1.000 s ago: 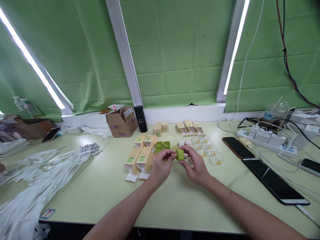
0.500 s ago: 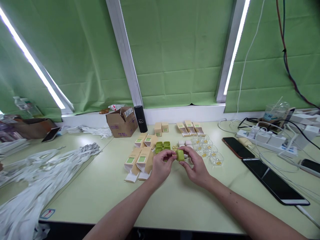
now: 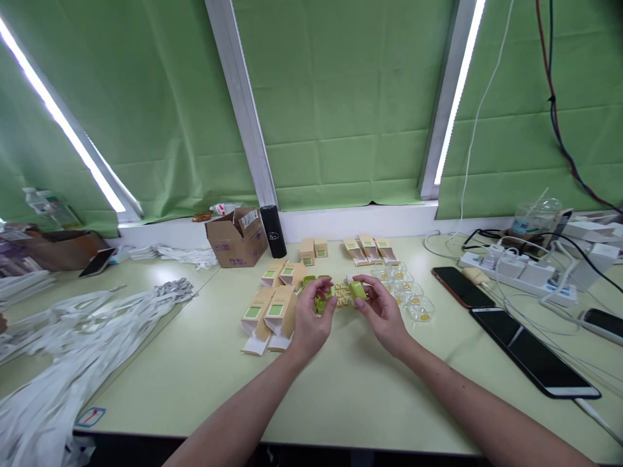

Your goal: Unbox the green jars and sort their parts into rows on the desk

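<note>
In my right hand [image 3: 384,314] is a small glossy green box [image 3: 357,290], tilted and pinched between thumb and fingers. My left hand [image 3: 311,324] is to its left, thumb and fingers apart and curved around the near side of several green open-topped boxes [image 3: 321,303]. Whether it touches them I cannot tell, and the hand partly hides them. Several small gold-coloured pieces [image 3: 342,295] lie on the table between my hands. Just right of my right hand stand several clear plastic cups [image 3: 421,311] with yellow spots inside.
Kraft cartons with green labels [image 3: 280,308] lie left of my hands, more cartons [image 3: 368,250] behind. A cardboard box [image 3: 237,240] and black cylinder [image 3: 273,232] stand at the back. Phones [image 3: 535,350], a power strip [image 3: 523,275] and cables lie right; white straps [image 3: 73,337] left.
My hands have moved apart. The left has let go of the green box and shifted left to the other green boxes; the right has kept it, tilting and raising it slightly.
</note>
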Tool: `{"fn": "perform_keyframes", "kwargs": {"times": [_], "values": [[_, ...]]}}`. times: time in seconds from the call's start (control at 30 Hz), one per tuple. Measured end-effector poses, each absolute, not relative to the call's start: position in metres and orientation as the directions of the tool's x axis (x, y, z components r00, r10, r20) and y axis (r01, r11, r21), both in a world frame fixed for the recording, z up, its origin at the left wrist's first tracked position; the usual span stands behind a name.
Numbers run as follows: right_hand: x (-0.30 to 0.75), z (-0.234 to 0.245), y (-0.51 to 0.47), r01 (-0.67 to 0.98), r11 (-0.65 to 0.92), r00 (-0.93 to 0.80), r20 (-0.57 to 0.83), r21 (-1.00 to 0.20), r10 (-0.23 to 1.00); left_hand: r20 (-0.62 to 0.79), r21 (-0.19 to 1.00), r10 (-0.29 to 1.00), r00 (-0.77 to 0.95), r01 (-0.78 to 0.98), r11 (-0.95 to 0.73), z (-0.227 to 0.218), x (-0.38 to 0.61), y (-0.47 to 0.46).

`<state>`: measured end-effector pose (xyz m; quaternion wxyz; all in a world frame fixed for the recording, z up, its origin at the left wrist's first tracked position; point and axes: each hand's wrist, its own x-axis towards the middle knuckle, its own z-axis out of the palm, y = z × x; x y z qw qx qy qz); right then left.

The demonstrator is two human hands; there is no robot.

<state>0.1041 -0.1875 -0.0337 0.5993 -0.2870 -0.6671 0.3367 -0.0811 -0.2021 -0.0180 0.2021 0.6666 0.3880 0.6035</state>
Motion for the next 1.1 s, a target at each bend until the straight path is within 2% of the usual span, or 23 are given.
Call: {"fn": "perform_keyframes", "kwargs": {"times": [0.13,0.27,0.6,0.9,1.1], "values": [[0.1038,-0.0292,-0.191,0.102,0.688,-0.139,0.675,-0.718,0.725,0.652,0.703,0.757,0.031,0.35,-0.62,-0.0146,-0.0806,-0.2036],[0.1018,-0.0299,-0.1935,0.148,0.709,-0.135,0.696,-0.689,0.705,0.663,0.649,0.739,0.119,0.4,-0.647,-0.0129,-0.0787,-0.2046],[0.1037,-0.0254,-0.196,0.291,0.802,-0.114,0.814,-0.521,0.57,0.668,0.631,0.727,0.158,0.398,-0.666,-0.0153,-0.0808,-0.1985],[0.1072,-0.0244,-0.1955,0.307,0.819,-0.119,0.835,-0.484,0.538,0.692,0.628,0.716,0.092,0.413,-0.66,-0.0174,-0.0805,-0.1951],[0.1071,-0.0249,-0.195,0.289,0.84,-0.105,0.857,-0.46,0.505,0.749,0.533,0.648,0.137,0.457,-0.712,-0.0182,-0.079,-0.1977]]}}
